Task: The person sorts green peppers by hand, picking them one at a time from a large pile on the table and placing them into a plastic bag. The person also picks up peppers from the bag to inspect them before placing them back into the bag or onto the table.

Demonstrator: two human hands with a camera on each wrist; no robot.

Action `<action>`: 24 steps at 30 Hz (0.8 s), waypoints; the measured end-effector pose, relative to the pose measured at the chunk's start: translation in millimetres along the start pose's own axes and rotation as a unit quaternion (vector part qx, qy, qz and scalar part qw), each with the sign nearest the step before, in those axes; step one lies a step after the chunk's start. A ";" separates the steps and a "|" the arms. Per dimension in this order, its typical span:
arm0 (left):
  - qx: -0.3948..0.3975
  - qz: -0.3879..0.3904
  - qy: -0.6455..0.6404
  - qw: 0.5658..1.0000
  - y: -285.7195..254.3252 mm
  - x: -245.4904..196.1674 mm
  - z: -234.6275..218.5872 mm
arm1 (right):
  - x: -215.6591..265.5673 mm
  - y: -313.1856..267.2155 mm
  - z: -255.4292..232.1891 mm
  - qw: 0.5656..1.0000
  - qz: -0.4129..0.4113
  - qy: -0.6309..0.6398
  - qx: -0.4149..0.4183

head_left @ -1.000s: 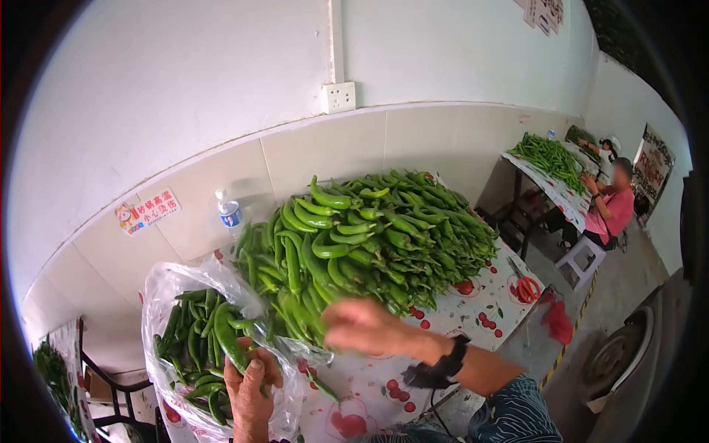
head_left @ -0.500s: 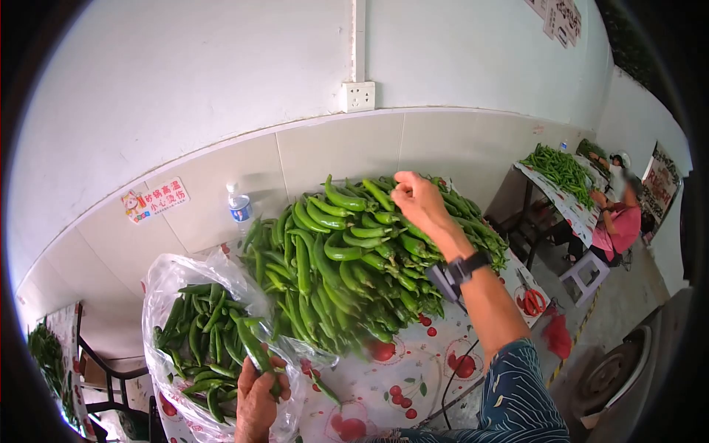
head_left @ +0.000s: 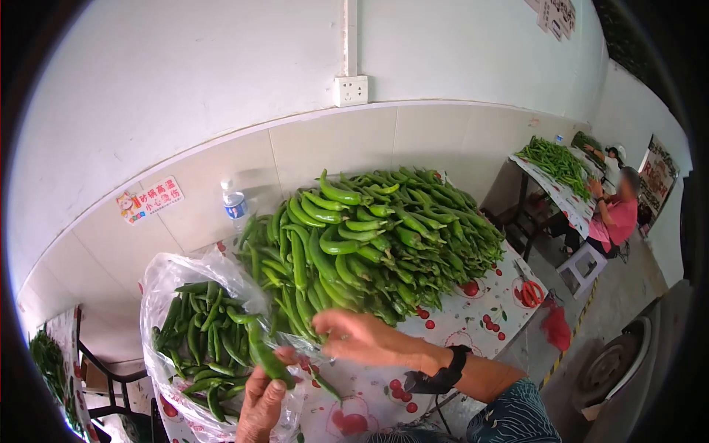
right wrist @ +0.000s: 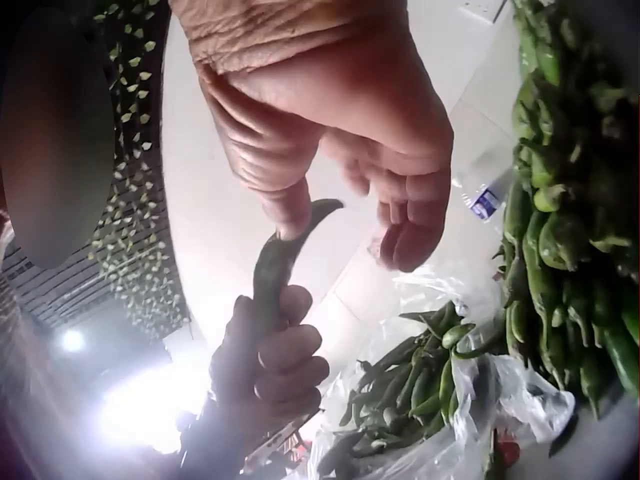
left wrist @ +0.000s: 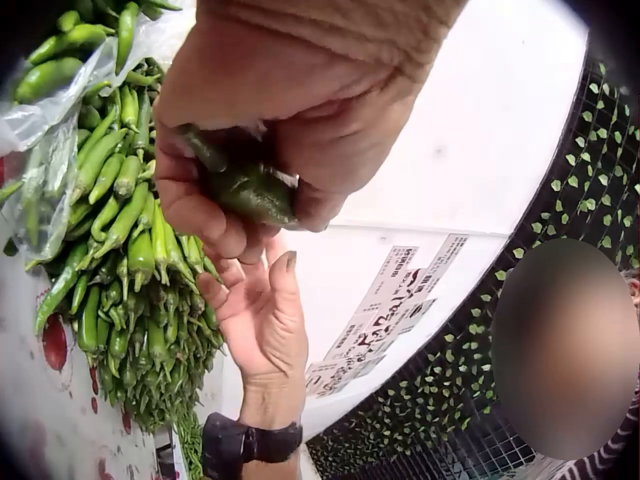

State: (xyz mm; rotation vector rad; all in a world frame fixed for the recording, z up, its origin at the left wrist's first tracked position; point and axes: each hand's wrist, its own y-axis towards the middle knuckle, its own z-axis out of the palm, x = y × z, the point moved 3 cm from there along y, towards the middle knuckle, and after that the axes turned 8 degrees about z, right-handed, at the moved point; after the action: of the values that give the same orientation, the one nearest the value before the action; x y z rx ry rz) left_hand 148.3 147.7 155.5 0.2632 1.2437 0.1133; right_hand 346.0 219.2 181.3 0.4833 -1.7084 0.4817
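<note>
My left hand (head_left: 260,406) grips a curved green chili pepper (head_left: 264,354) at the edge of a clear plastic bag (head_left: 156,295). The right wrist view shows the left fingers curled round the lower part of this pepper, its narrow end pointing up. My right hand (head_left: 369,340) hovers just right of it, fingers apart and nothing held; in the right wrist view its thumb overlaps the upper part of the pepper. Green peppers (head_left: 199,332) lie inside the bag. Behind both hands rises a big heap of long green peppers (head_left: 399,244).
A single pepper (head_left: 325,385) lies on the cherry-patterned tablecloth (head_left: 443,347). A water bottle (head_left: 234,203) stands by the wall behind the heap. Red-handled scissors (head_left: 529,292) rest near the table's right edge. Farther right, a seated person (head_left: 619,210) works at another pepper-covered table.
My right hand reached to the far top of the heap, then came back toward the left hand with nothing in it. The left hand keeps its grip on the pepper beside the bag.
</note>
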 end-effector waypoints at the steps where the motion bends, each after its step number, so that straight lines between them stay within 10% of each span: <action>1: 0.004 -0.025 -0.044 0.999 1.7 5.0 -5.4 | -3.8 -2.8 8.9 0.999 -0.013 -0.030 0.033; 5: -0.003 -0.020 -0.208 0.978 16.2 2.8 14.8 | 11.4 -11.0 43.7 0.997 -0.050 -0.057 0.001; 14: 0.029 -0.038 -0.153 0.987 24.9 7.4 34.9 | 9.9 -14.8 30.7 0.997 -0.038 -0.035 -0.050; 20: 0.053 -0.070 -0.096 0.992 14.5 13.2 9.2 | 66.1 5.9 -86.7 0.941 -0.118 -0.158 -0.275; 24: 0.038 -0.083 -0.096 0.991 2.6 5.2 -7.0 | 94.0 44.6 -171.0 0.880 -0.017 -0.343 -0.329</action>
State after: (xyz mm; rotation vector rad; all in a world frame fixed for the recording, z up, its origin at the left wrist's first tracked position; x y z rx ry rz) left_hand 143.5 152.3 149.4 0.2299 1.0743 -0.1004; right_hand 442.4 346.6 301.8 0.1767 -2.3881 -0.3665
